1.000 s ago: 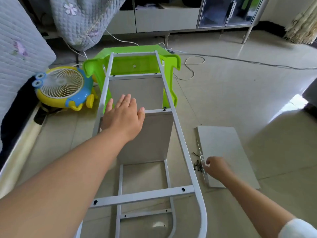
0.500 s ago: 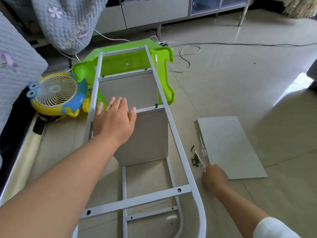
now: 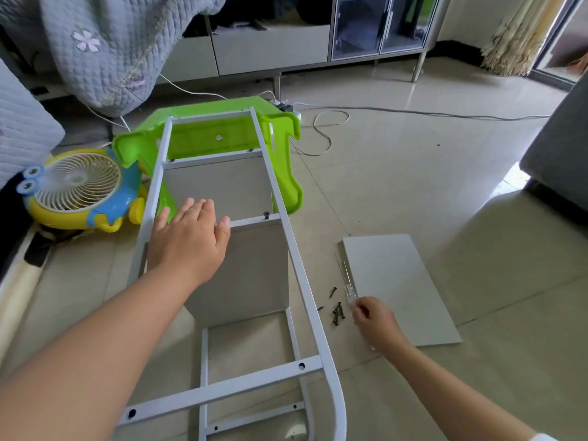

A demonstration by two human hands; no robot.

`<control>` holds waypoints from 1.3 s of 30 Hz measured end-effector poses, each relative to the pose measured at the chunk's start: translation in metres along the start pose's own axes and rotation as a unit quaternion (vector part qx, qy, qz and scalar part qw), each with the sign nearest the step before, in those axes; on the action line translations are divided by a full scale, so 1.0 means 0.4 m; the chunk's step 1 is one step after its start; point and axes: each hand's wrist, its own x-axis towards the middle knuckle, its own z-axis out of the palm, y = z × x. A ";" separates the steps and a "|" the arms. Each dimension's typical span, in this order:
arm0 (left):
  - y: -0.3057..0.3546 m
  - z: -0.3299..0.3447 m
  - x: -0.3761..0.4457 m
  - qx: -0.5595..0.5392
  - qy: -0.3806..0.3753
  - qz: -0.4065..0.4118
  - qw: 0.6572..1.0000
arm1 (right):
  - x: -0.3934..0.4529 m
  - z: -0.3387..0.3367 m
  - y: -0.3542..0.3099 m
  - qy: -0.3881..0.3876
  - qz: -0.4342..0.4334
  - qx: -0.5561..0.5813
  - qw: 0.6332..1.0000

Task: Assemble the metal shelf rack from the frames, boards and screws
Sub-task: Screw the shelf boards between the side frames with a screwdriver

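Left hand (image 3: 187, 240) lies flat with straight fingers on the cross bar of the white metal frame (image 3: 296, 268), above the grey board (image 3: 245, 272) that is fitted inside it. Right hand (image 3: 374, 318) is on the floor at the right of the frame, its fingers curled around the clear screwdriver (image 3: 345, 281). Dark screws (image 3: 337, 311) lie just left of this hand. A loose board (image 3: 397, 288) lies flat on the floor, right of the screwdriver. Far end of the frame rests on a green plastic stool (image 3: 286, 160).

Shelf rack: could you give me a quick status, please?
Left hand flat on rack. Right hand pinching by screwdriver, screws. Nothing blocking.
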 end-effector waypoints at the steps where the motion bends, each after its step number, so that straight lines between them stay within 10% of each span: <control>1: 0.001 -0.001 0.000 -0.002 -0.002 0.000 1.000 | -0.002 -0.006 -0.010 -0.009 -0.006 0.045 0.999; 14: -0.020 -0.026 0.019 0.001 -0.068 0.039 0.997 | 0.031 -0.263 -0.356 0.191 -0.208 0.267 0.921; 19: -0.018 -0.027 0.018 -0.005 -0.072 0.036 0.997 | 0.025 -0.295 -0.480 0.303 -0.404 0.148 0.850; 39: -0.014 -0.028 0.011 -0.019 -0.041 0.052 0.998 | 0.006 -0.349 -0.583 0.236 -0.567 -0.064 0.787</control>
